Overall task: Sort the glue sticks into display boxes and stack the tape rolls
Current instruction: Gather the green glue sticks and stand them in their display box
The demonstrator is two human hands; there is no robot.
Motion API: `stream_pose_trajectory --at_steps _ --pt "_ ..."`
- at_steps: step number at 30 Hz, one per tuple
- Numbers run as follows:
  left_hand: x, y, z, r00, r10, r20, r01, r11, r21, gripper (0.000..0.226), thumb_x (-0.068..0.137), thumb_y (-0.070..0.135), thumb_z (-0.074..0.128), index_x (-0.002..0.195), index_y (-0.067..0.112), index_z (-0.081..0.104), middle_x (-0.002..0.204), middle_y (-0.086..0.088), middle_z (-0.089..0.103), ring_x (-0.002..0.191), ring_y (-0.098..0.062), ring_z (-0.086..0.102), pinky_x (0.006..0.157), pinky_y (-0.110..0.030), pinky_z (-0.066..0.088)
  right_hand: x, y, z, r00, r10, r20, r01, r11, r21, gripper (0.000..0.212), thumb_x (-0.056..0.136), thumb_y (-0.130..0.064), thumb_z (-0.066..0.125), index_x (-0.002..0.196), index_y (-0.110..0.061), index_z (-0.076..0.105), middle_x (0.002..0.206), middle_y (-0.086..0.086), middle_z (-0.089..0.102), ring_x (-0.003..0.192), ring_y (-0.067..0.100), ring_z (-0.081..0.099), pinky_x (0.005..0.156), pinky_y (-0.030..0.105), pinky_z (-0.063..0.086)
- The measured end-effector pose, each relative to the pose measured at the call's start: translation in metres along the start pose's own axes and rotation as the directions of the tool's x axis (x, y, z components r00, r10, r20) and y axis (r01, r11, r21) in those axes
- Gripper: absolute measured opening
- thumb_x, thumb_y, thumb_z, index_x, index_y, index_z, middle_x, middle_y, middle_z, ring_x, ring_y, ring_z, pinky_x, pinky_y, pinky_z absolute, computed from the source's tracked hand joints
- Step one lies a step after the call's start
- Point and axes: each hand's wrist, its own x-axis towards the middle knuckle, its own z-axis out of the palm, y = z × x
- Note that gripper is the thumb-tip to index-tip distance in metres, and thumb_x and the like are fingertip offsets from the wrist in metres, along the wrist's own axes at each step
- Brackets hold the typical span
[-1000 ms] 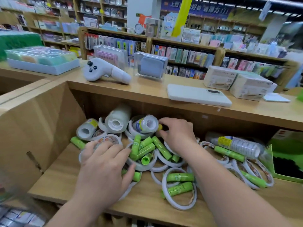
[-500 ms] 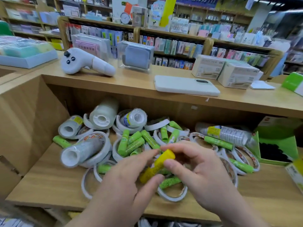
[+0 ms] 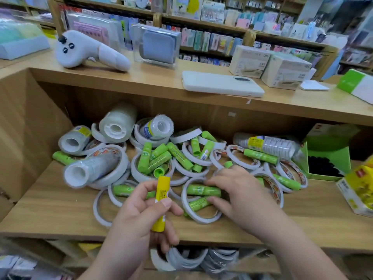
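Note:
My left hand (image 3: 141, 217) grips a yellow glue stick (image 3: 160, 201) upright above the front of the shelf. My right hand (image 3: 240, 190) reaches into the pile, its fingers touching two green glue sticks (image 3: 201, 189) that lie inside a thin white tape ring (image 3: 198, 218). Several more green glue sticks (image 3: 159, 158) and white tape rings are jumbled across the wooden shelf (image 3: 60, 209). Wrapped packs of clear tape rolls (image 3: 94, 167) lie at the left and back. A green display box (image 3: 331, 158) stands open at the right, a yellow display box (image 3: 357, 190) in front of it.
The upper counter (image 3: 141, 83) carries a white controller (image 3: 90, 51), a white phone (image 3: 220, 83), two cardboard boxes (image 3: 268, 63) and a clear case. A wooden wall (image 3: 26, 128) closes the shelf's left side. More tape rolls (image 3: 187, 259) sit on the shelf below.
Both hands held the yellow glue stick half a second ago. Now the left hand alone keeps it, and the right hand has moved down onto the green sticks in the pile.

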Motion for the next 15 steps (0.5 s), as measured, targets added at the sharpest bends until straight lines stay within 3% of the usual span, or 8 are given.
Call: stream_pose_trajectory --at_steps 2,5,7,9,13,15 --pt "-0.003 -0.003 0.002 1.000 -0.019 0.012 0.020 0.998 -0.058 0.039 0.069 0.013 0.070 0.107 0.014 0.062 0.076 -0.022 0.066 0.041 -0.030 0.053 0.037 -0.025 0.039 -0.001 0.000 -0.002 1.000 0.002 -0.017 -0.002 1.000 0.005 0.035 0.090 -0.041 0.067 0.125 -0.035 0.066 0.111 -0.018 0.062 0.107 0.010 0.053 0.094 0.034 0.047" --pt "-0.003 -0.006 0.008 0.999 -0.031 0.021 0.033 0.993 -0.116 0.047 0.070 0.007 0.076 0.114 0.010 0.061 0.074 -0.019 0.063 0.044 -0.028 0.054 0.038 -0.027 0.041 -0.011 0.003 -0.015 0.993 0.073 -0.094 -0.069 0.997 0.043 0.027 0.086 -0.039 0.071 0.112 -0.034 0.071 0.099 -0.021 0.063 0.097 0.002 0.059 0.084 0.030 0.053" --pt "-0.003 -0.004 0.014 0.998 -0.038 0.042 0.045 0.985 -0.164 0.042 0.074 0.014 0.062 0.116 0.007 0.062 0.072 -0.018 0.061 0.047 -0.027 0.055 0.039 -0.029 0.044 -0.023 0.007 -0.026 0.975 0.123 -0.185 -0.108 0.990 0.086 0.021 0.081 -0.038 0.076 0.101 -0.031 0.074 0.089 -0.022 0.064 0.086 -0.001 0.059 0.078 0.023 0.052" --pt "-0.003 -0.003 0.018 0.997 -0.041 0.071 0.055 0.979 -0.195 0.043 0.074 0.014 0.059 0.115 0.004 0.060 0.073 -0.018 0.061 0.051 -0.029 0.058 0.041 -0.032 0.047 -0.033 0.006 -0.037 0.930 0.196 -0.312 -0.137 0.970 0.200 0.016 0.077 -0.032 0.082 0.092 -0.027 0.076 0.077 -0.020 0.064 0.074 -0.002 0.058 0.068 0.009 0.042" --pt "-0.004 -0.006 0.031 0.987 -0.059 0.152 0.089 0.976 -0.201 0.035 0.078 0.017 0.057 0.111 0.004 0.056 0.089 -0.023 0.071 0.066 -0.036 0.069 0.051 -0.037 0.057 -0.045 -0.023 -0.030 0.870 0.319 -0.375 -0.055 0.821 0.569 0.019 0.072 -0.027 0.088 0.083 -0.033 0.073 0.071 -0.012 0.067 0.062 0.011 0.059 0.052 0.017 0.044" --pt "-0.004 -0.012 0.038 0.984 -0.066 0.164 0.097 0.977 -0.192 0.038 0.081 0.018 0.055 0.117 0.005 0.058 0.099 -0.021 0.075 0.079 -0.035 0.073 0.063 -0.039 0.061 -0.047 -0.041 -0.008 0.863 0.337 -0.377 -0.025 0.774 0.633 0.017 0.069 -0.034 0.084 0.079 -0.032 0.071 0.072 -0.015 0.067 0.059 0.007 0.057 0.051 0.017 0.043"
